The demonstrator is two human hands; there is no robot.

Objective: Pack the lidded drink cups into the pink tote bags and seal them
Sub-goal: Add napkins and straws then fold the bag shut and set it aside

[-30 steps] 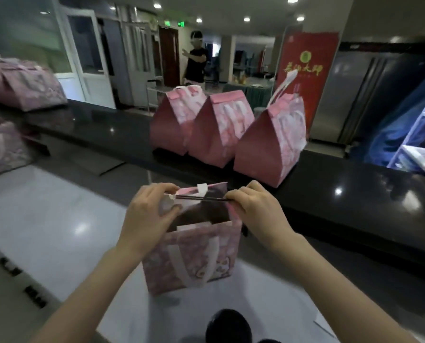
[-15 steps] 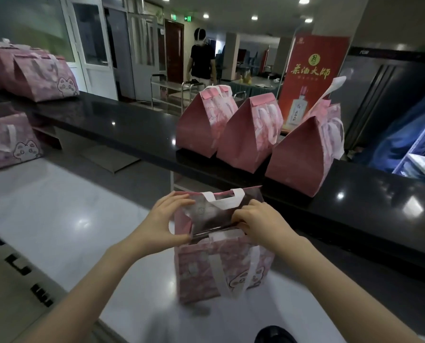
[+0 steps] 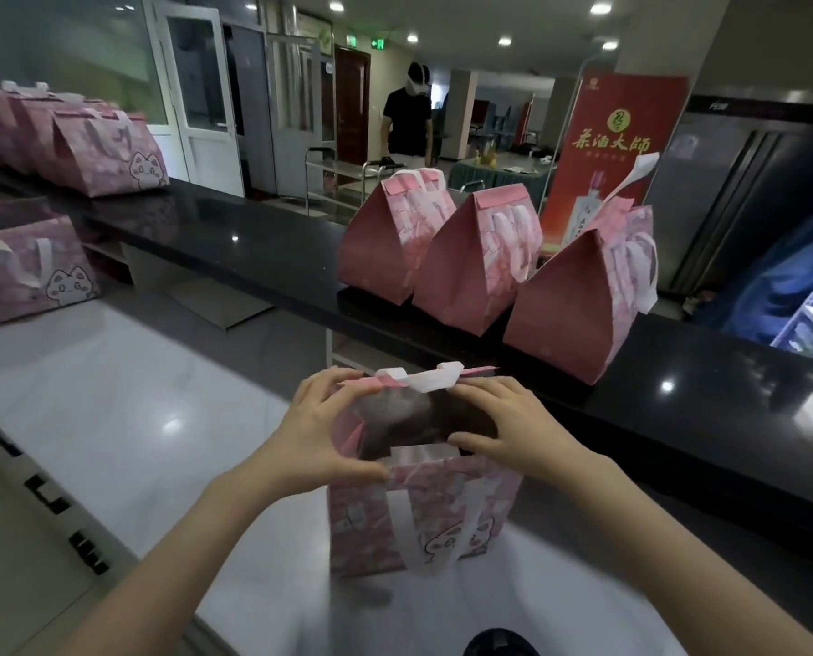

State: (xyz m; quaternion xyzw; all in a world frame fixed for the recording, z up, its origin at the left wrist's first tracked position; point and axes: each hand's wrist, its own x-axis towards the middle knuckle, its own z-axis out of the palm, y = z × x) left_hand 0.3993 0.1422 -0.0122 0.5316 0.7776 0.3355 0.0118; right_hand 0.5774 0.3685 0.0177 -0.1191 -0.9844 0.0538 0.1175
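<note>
Sealing is judged in hand: the pink cat-printed paper tote bag (image 3: 442, 513) is pinched at its rims by the left hand (image 3: 314, 433) and right hand (image 3: 513, 428). Next, the rims are to be pressed together.

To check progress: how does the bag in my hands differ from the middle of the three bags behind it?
The held bag gapes open; the middle bag is folded shut. Left hand and right hand grip the held bag; neither holds the middle bag. Both are pink with white handles.
</note>
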